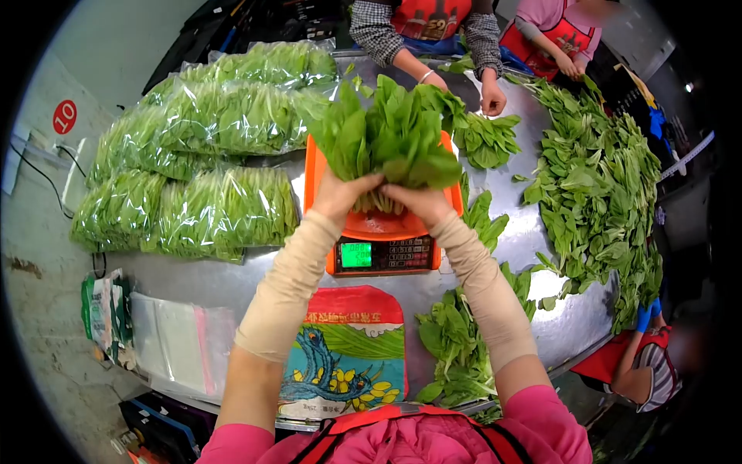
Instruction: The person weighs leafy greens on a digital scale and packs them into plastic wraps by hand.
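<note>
Both of my hands close round a bunch of leafy greens (386, 131) over the orange scale (313, 174). My left hand (344, 195) grips the bunch from the left, and my right hand (421, 203) from the right, thumbs nearly meeting at the front. Pale stem ends point toward me; the leaves fan out to the far side. Whether the bunch rests on the pan cannot be made out. Below it the scale's green display (356, 255) is lit. Beige sleeves cover my forearms.
Bagged greens (224, 205) are stacked at left, near clear plastic bags (170, 340). A printed sack (348, 348) lies in front of me. Loose greens (595, 193) pile up at right, more (460, 348) by my right arm. Co-workers' hands (492, 97) are across the metal table (495, 197).
</note>
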Tool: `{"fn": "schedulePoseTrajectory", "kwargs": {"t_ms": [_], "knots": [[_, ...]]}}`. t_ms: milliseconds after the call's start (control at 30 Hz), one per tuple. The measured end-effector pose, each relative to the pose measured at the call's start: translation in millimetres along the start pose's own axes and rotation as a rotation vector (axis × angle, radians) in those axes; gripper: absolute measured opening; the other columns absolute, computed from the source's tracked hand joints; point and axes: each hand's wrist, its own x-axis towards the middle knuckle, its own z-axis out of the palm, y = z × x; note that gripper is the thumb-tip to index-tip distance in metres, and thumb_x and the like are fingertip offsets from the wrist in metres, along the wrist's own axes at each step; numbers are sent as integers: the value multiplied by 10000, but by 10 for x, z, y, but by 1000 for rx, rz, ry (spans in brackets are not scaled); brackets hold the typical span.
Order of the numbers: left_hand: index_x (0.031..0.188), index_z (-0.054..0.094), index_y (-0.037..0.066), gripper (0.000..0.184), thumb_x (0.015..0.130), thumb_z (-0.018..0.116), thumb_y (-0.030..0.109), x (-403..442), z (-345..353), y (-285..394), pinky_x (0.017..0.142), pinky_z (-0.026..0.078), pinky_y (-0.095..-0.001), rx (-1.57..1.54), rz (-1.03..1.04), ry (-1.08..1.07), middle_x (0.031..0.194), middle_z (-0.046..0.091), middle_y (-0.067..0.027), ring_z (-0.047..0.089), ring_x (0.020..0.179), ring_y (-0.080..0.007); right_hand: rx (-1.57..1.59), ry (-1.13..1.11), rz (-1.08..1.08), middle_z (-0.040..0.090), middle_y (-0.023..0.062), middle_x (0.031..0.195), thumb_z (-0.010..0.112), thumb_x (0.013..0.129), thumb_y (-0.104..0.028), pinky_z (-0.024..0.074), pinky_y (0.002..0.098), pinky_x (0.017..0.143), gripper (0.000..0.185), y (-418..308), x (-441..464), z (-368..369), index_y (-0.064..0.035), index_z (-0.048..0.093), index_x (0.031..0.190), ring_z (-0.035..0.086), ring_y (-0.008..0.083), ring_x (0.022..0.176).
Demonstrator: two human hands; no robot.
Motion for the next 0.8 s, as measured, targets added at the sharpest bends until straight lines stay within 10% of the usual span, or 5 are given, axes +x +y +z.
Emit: {"fn": "schedulePoseTrajectory", "kwargs": {"t_ms": [133, 367, 467, 600, 800], "knots": [[1169, 511, -16, 407, 779, 624, -45, 271, 2, -55, 829, 499, -339, -49, -69, 108, 1076, 605, -111, 593, 961, -230, -122, -84, 222, 636, 21, 954, 697, 781, -154, 464, 249, 702, 364, -292, 229, -139, -38, 587, 1108, 574, 112, 867], [1141, 533, -3, 385, 772, 636, -35, 207, 16, -23, 777, 512, -331, -131, -26, 114, 1054, 615, -105, 607, 929, -228, 102, -108, 228, 636, 32, 965, 714, 768, -154, 465, 255, 728, 343, -275, 210, -124, -25, 600, 1064, 586, 124, 853], [1127, 534, -5, 426, 727, 679, -11, 60, 22, 56, 785, 498, -328, -89, 132, 54, 1040, 618, -107, 604, 926, -216, 3, -24, -162, 632, 13, 987, 686, 796, -178, 462, 279, 790, 304, -65, 166, -44, -88, 611, 1077, 567, 144, 878], [1254, 478, 31, 681, 643, 772, 97, -52, -213, -4, 915, 434, -395, 1320, 984, 112, 1234, 503, -162, 512, 1098, -308, -358, -167, -348, 617, 49, 1030, 666, 820, -210, 451, 275, 823, 369, -288, -73, -10, -68, 565, 1145, 562, 161, 908], [1282, 428, 43, 572, 771, 684, 69, 9, -413, -352, 938, 404, -347, 618, 472, -175, 1245, 485, -103, 479, 1111, -228, -610, -107, -556, 605, 63, 1052, 661, 829, -224, 455, 291, 817, 397, 331, -107, -176, -70, 540, 1174, 566, 170, 914]]}}
